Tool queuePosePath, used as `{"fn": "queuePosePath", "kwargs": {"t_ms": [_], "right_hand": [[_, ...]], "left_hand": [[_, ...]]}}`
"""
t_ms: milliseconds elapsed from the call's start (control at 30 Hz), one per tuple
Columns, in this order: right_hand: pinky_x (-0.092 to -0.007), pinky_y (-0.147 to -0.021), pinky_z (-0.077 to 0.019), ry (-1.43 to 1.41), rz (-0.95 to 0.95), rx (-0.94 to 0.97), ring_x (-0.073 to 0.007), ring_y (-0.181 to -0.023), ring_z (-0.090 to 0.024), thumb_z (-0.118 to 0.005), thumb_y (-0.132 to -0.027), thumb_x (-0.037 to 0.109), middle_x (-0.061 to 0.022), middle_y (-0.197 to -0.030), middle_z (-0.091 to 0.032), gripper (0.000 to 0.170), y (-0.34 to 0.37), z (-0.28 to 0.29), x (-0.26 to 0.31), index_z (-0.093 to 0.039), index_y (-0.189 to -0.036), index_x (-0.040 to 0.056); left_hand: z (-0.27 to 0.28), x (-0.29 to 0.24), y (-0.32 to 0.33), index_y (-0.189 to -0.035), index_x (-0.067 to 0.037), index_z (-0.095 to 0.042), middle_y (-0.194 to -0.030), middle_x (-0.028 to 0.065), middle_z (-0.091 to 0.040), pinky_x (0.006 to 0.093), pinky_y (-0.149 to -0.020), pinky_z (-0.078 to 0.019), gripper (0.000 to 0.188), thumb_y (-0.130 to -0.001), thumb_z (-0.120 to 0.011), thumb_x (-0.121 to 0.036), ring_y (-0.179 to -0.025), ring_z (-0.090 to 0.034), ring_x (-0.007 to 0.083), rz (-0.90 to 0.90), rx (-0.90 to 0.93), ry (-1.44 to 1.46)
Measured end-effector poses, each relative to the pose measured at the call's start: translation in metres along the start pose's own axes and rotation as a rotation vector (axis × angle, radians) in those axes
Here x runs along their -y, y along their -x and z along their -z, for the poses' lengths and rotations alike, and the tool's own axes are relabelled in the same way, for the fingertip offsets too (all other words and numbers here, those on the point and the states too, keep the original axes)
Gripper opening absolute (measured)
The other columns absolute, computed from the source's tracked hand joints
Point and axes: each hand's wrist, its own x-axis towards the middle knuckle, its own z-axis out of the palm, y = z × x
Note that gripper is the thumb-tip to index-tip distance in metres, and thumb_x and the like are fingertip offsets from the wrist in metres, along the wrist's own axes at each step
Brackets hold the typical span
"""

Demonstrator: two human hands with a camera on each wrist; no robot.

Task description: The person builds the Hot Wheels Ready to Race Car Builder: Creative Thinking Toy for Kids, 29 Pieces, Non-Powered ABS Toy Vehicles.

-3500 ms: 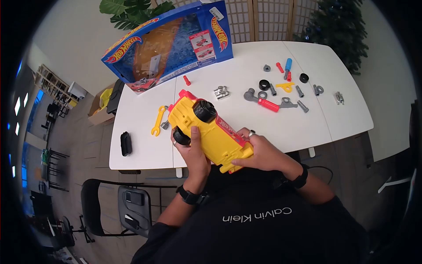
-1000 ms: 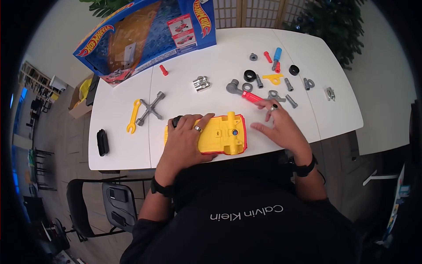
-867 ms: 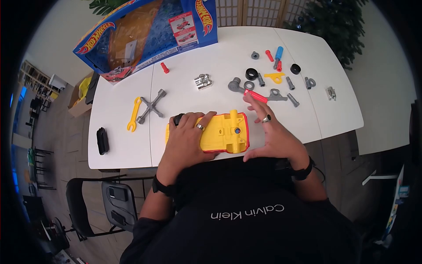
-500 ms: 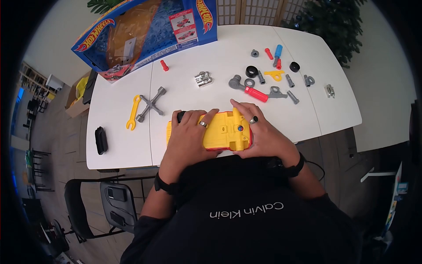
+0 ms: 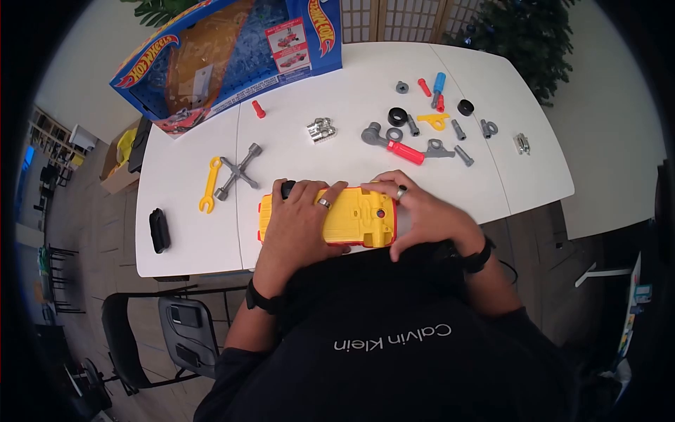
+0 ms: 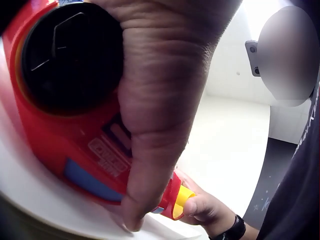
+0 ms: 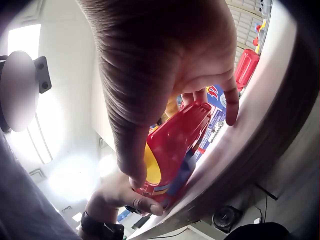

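A red toy car with a yellow underside lies upside down near the table's front edge. Across its left part my left hand grips it, fingers over the far side and thumb along the near side. Beside that hand a black wheel fills the corner of the left wrist view. My right hand is spread loosely around the car's right end. Its fingertips are at the far right corner, the thumb sits off the near corner, and a gap shows between palm and car. The right wrist view shows the car's red body below the right palm.
A Hot Wheels box stands at the back left. On the table lie a grey cross wrench, a yellow wrench, a red-handled tool, a silver piece, a tyre and a black case.
The car, earlier held up in both hands, now lies upside down on the table. My right hand came to its right end, closed around it, then loosened. The left hand stayed on it.
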Motion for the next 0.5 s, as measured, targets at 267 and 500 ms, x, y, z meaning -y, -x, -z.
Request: {"fn": "queuePosePath", "kwargs": {"t_ms": [267,500], "right_hand": [[-0.0420,-0.096,-0.0552,0.497,-0.192,-0.354,-0.0301,-0.112,-0.069,-0.079,-0.091,0.014,-0.0140,-0.122,-0.071,0.044,-0.067,0.088,-0.073,-0.068,-0.133,0.0062],[-0.0436,-0.098,-0.0566,0.618,-0.314,-0.014,-0.0332,-0.112,-0.069,-0.076,-0.088,0.006,-0.0159,-0.123,-0.070,0.041,-0.112,0.100,-0.107,-0.071,-0.128,0.0069]], "left_hand": [[-0.002,0.000,-0.003,-0.151,-0.022,-0.055,-0.131,0.0089,-0.065,0.0546,-0.120,-0.0283,0.104,-0.060,-0.093,-0.056,-0.129,-0.059,0.0269,-0.018,0.005,0.024],[-0.004,-0.003,-0.001,-0.151,-0.021,-0.055,-0.131,0.0085,-0.065,0.0549,-0.119,-0.0287,0.103,-0.061,-0.093,-0.056,-0.128,-0.059,0.0268,0.002,-0.001,-0.010]]}}
